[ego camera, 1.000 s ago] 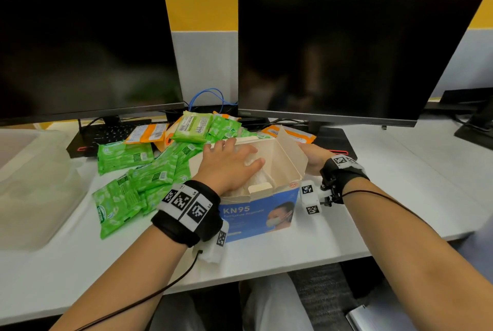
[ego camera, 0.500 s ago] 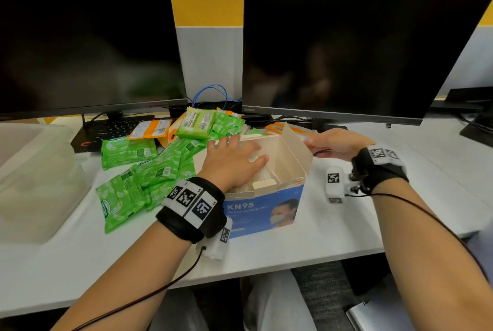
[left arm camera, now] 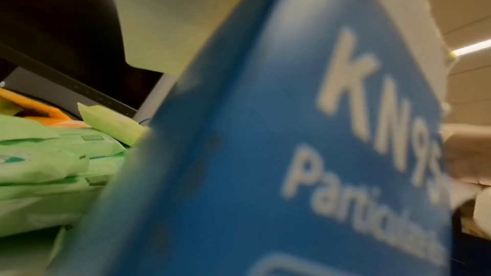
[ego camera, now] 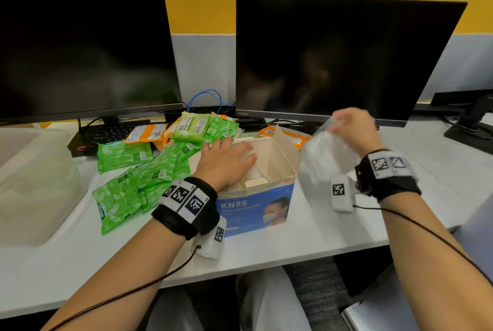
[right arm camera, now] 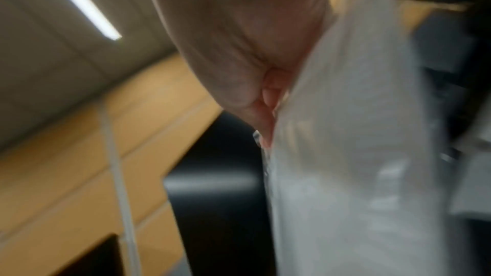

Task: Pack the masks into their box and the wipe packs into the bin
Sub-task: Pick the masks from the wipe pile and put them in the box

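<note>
Over on the left, the clear bin [ego camera: 40, 183] sits at the desk edge with nothing in it that we can make out. Next to it the green wipe packs [ego camera: 138, 173] lie heaped on the desk — soft, squashy foil pouches, light and a bit slick, so we'd grab each across its flat middle rather than by a corner.

Our left hand [ego camera: 225, 162] lies flat, fingers straight, pressing down on the masks inside the open KN95 box [ego camera: 256, 208], which stands upright between the heap and our right arm. Thin card, so it'll tip or buckle if we lean on one wall.

On the right, our right hand [ego camera: 352, 130] pinches the top edge of a bagged mask [ego camera: 324, 159] hanging just beside the box's right flap — floppy, nearly weightless, slippery film. Half a second ago that hand was low by the flap with no bag showing; now it's lifted with the bag dangling.
</note>
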Available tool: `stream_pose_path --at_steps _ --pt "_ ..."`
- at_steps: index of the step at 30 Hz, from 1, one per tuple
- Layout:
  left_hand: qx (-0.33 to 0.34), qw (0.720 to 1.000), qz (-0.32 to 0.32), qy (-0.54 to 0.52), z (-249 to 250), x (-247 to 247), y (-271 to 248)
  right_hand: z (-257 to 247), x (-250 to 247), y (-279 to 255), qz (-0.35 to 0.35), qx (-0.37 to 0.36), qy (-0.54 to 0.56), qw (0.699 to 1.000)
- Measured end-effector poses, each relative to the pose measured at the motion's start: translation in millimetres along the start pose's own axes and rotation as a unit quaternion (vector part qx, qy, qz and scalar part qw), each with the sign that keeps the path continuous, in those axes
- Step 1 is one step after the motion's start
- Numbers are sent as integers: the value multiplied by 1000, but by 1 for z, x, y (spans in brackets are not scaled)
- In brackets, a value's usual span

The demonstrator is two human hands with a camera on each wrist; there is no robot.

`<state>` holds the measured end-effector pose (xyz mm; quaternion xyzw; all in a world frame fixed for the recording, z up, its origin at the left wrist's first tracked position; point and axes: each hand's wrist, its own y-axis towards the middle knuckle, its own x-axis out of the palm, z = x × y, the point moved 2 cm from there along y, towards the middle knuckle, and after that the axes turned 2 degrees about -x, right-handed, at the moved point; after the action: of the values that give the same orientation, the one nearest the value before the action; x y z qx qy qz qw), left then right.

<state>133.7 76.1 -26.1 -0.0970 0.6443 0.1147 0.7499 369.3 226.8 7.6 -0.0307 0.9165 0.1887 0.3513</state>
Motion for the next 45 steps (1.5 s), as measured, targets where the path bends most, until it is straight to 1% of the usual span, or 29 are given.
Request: stream_pose_path --at_steps 1,2,4,5,7,11,14,17,18,20,21,22,23,24,25,27,28,29,30,33,34,36,37,38,42,43,45 --pt "1 1000 6 -10 0 0 0 -19 -23 -1 52 -59 12 997" --pt "2 1000 11 -19 0 0 0 -39 -43 -3 95 -104 45 989" --pt "4 999 18 -32 -1 0 0 -71 -68 -11 137 -164 139 967" --pt "4 999 20 -37 -1 0 -1 -85 -74 -16 147 -187 162 958" --pt "3 999 21 -43 0 0 -2 -108 -69 -27 147 -221 171 949" --pt "7 999 25 -35 0 0 -2 -127 -35 -45 148 -262 129 945" --pt "4 999 30 -36 -1 1 -2 -125 -10 -47 107 -260 72 957" --pt "2 999 33 -38 0 1 -2 -127 10 -50 35 -261 -9 965" --pt "1 999 31 -38 -1 1 -2 -129 16 -53 -7 -247 -46 968" --pt "0 999 28 -37 -1 1 -1 -131 22 -63 -131 -188 -115 966" --pt "1 999 27 -33 -1 1 0 -131 24 -68 -205 -155 -152 954" --pt "2 999 27 -29 -1 1 0 -129 25 -73 -268 -128 -191 936" --pt "2 999 27 -25 -1 1 0 -129 23 -76 -306 -111 -224 919" --pt "3 999 27 -22 -1 2 0 -129 21 -77 -315 -106 -243 911" --pt "4 999 28 -19 -1 2 0 -130 16 -77 -297 -113 -245 916" --pt "5 999 32 -19 -2 3 2 -138 5 -74 -212 -139 -222 942" --pt "6 999 34 -20 -2 3 2 -141 1 -72 -174 -155 -218 948" --pt "7 999 37 -20 -3 3 3 -145 -2 -71 -152 -173 -224 947" --pt "8 999 38 -20 -3 4 3 -147 -1 -71 -149 -184 -240 941" --pt "9 999 38 -14 -3 5 4 -150 13 -74 -186 -193 -292 918" --pt "7 999 38 -12 -3 5 5 -148 21 -75 -210 -188 -302 910" --pt "1 999 36 -9 -3 5 5 -146 34 -77 -267 -178 -334 886" --pt "-2 999 34 -8 -3 5 5 -144 36 -78 -281 -177 -350 876" --pt "-3 999 32 -7 -3 4 5 -144 34 -78 -282 -176 -358 873" --pt "-7 1000 30 -4 -2 4 5 -149 15 -75 -243 -173 -373 879" --pt "-7 1000 30 -3 -2 4 5 -150 15 -74 -245 -172 -381 875" --pt "-8 999 33 -2 -2 4 4 -151 26 -71 -275 -172 -400 857"
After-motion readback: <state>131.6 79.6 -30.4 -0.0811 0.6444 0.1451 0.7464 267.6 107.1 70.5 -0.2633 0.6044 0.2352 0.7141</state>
